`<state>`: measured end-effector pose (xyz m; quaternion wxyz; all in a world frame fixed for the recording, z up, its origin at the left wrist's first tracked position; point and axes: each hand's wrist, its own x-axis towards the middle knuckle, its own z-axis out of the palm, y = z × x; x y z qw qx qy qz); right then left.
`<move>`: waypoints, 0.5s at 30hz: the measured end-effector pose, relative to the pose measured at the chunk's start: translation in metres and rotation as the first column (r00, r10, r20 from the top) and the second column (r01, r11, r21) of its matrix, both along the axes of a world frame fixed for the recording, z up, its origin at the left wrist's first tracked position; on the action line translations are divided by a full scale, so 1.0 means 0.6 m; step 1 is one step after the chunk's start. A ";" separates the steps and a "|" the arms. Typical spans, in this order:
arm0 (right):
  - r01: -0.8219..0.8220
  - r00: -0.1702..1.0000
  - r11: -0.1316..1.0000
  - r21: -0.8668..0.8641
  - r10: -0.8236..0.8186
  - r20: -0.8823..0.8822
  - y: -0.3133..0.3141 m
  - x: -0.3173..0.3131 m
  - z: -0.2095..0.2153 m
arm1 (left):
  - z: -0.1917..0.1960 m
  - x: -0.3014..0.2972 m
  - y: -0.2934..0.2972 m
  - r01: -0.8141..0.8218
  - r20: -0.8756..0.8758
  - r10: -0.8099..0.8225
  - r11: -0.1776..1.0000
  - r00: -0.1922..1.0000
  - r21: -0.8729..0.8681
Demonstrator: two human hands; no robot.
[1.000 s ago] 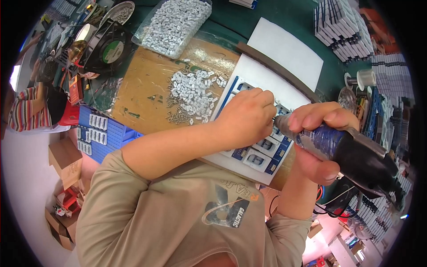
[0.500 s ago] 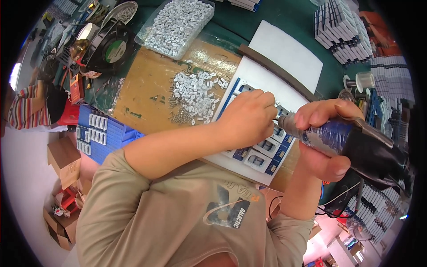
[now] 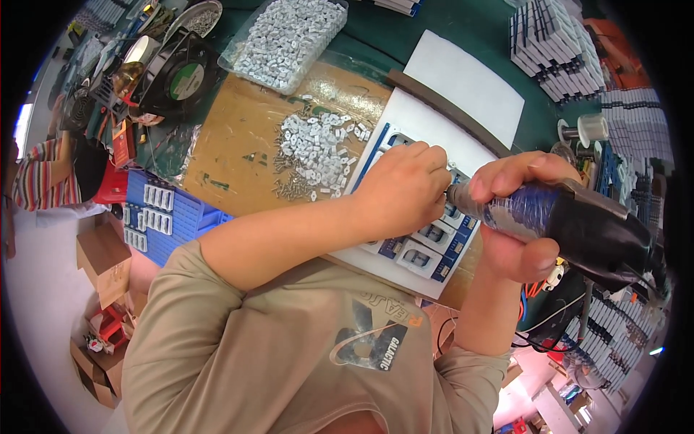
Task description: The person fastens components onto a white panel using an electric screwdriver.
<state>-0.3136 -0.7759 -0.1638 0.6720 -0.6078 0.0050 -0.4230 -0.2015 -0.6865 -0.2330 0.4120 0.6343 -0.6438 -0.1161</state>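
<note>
Presently, the right hand keeps a closed grip round the film-wrapped barrel of a dark power driver. Nose lies left of that grip, just beside the left hand; black rear projects right. Judged stiff and fairly heavy, wrap possibly slippery; barrel is the sound hold. Left fingertips are hidden: cannot tell what they grip. Blue-and-white boards, judged light and fragile, best taken by their edges, lie by the white pad's near right corner. Loose white parts lie beyond its left edge.
</note>
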 end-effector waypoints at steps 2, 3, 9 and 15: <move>-0.002 0.999 1.000 -0.002 0.002 -0.038 -0.002 0.002 0.001 | 0.000 0.000 0.000 -0.001 -0.002 0.001 1.000 1.000 0.012; -0.003 0.999 1.000 0.000 0.003 -0.038 -0.002 0.003 0.000 | -0.001 0.001 0.000 -0.002 -0.004 0.002 1.000 1.000 0.022; 0.018 0.992 0.994 -0.107 -0.031 -0.121 0.004 0.003 0.000 | -0.001 0.000 0.002 -0.019 -0.007 0.019 1.000 1.000 0.002; 0.148 0.959 0.988 -0.037 -0.152 -0.240 0.016 0.008 0.008 | -0.003 -0.001 0.001 -0.029 -0.018 0.029 0.999 0.999 0.019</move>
